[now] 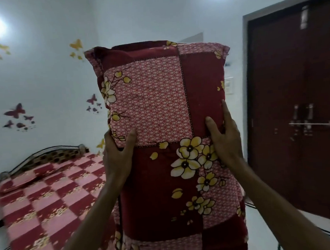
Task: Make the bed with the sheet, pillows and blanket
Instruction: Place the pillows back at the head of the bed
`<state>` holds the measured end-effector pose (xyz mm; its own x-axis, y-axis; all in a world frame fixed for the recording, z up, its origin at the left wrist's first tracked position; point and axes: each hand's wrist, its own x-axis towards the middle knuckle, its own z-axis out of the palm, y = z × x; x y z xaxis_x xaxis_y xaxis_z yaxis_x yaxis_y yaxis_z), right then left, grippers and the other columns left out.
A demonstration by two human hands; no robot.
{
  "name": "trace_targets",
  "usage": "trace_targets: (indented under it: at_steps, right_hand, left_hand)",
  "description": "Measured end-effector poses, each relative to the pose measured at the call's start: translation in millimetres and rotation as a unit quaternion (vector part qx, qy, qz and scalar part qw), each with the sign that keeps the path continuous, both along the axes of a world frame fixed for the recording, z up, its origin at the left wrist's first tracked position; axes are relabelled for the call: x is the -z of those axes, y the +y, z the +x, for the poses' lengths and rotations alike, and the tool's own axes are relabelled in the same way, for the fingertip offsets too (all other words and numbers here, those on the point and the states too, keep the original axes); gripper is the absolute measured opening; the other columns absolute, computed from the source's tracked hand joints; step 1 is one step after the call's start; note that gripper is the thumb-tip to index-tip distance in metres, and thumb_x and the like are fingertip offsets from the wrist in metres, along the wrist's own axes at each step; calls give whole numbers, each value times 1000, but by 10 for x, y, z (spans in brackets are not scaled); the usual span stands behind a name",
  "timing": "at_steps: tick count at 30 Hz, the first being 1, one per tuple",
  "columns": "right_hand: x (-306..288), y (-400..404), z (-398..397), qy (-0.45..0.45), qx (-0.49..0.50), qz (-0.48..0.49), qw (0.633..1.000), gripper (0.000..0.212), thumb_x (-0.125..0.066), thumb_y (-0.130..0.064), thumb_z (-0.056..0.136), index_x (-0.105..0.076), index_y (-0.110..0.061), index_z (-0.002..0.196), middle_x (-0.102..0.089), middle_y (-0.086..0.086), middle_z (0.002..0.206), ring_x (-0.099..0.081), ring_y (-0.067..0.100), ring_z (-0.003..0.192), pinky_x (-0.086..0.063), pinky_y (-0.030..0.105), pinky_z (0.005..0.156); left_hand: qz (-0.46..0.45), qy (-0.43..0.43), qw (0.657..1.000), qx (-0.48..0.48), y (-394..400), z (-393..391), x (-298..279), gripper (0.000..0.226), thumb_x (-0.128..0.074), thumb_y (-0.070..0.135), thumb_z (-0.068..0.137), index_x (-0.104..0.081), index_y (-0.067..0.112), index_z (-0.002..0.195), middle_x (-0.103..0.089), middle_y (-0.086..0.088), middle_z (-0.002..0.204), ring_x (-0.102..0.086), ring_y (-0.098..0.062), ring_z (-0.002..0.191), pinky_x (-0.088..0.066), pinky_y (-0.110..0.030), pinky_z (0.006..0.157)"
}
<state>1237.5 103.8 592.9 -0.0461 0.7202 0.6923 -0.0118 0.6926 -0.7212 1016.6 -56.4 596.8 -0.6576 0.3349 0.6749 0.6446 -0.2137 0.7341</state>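
A large pillow (159, 109) in a maroon and pink patchwork cover with yellow flowers stands upright in front of me, held in the air. My left hand (117, 154) grips its left edge, thumb on the front and fingers hidden behind. My right hand (226, 138) grips the right edge the same way. The bed (49, 199) lies at the lower left, covered by a red and pink checked sheet. A second pillow (19, 182) in matching fabric lies at the head end, near the left side.
A dark metal headboard (46, 153) stands against the white wall with butterfly stickers (16, 112). A dark brown double door (298, 107) with a metal bolt fills the right. Pale floor (302, 230) shows at the lower right.
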Motion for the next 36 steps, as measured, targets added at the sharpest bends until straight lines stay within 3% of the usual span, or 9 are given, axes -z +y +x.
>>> trace_targets:
  at_steps: [3,8,12,19,23,26,29,36]
  right_hand:
    - [88,814,72,1,44,-10,999,71,-56,-59,95,-21,-48,157,-47,-9,119,-46,-16,94,-36,11,81]
    - [202,2344,138,0,73,-18,997,72,-59,-53,95,-22,-48,156,-45,-10,121,-42,-28,89,-33,-4,71]
    - [91,3608,20,2,81,-14,997,72,-59,-53,94,-23,-48,156,-47,-9,118,-46,-19,95,-34,4,75]
    - [9,5450,-498,-12,84,-3,996,72,-60,-55,94,-23,-48,156,-47,-14,114,-46,-18,94,-36,11,80]
    - [115,6449,-937,-18,70,2,997,72,-59,-58,94,-22,-51,155,-45,-17,120,-45,-15,103,-39,24,93]
    - [102,7202,-1401,-28,84,5,996,73,-59,-60,93,-21,-51,155,-44,-14,124,-45,-5,106,-38,29,94]
    - [37,8007,-1922,-44,100,25,994,74,-55,-62,92,-20,-50,156,-46,-10,124,-46,5,110,-39,30,92]
    - [-6,9646,-2931,-12,106,26,994,75,-51,-64,87,-28,-45,155,-45,-11,121,-45,4,108,-37,27,91]
  left_hand:
    - [-16,7,999,31,987,-62,76,88,-50,84,74,-43,27,140,-60,5,129,-59,-20,117,-51,-51,100]
    - [-17,12,998,64,2684,-88,219,85,-49,83,76,-41,28,141,-59,8,129,-58,-18,118,-50,-50,102]
    - [-20,3,997,74,3998,-178,143,87,-46,83,75,-40,28,142,-58,7,129,-57,-18,116,-49,-44,101]
    - [-11,-11,997,76,5827,-675,121,89,-44,82,75,-40,26,143,-54,12,124,-54,-13,111,-44,-34,95]
    - [-5,-16,997,74,6785,-1133,284,86,-45,83,76,-40,28,142,-58,4,133,-57,-16,114,-48,-40,100]
    - [3,-21,997,71,7571,-1598,308,87,-46,83,76,-40,28,142,-60,3,134,-59,-20,118,-49,-44,101]
    - [7,-20,998,63,8390,-2092,272,86,-46,83,77,-40,28,143,-59,2,136,-59,-22,120,-49,-48,102]
    - [-3,-32,999,32,9954,-3028,209,86,-44,84,73,-41,31,141,-62,5,128,-62,-22,114,-53,-45,97]
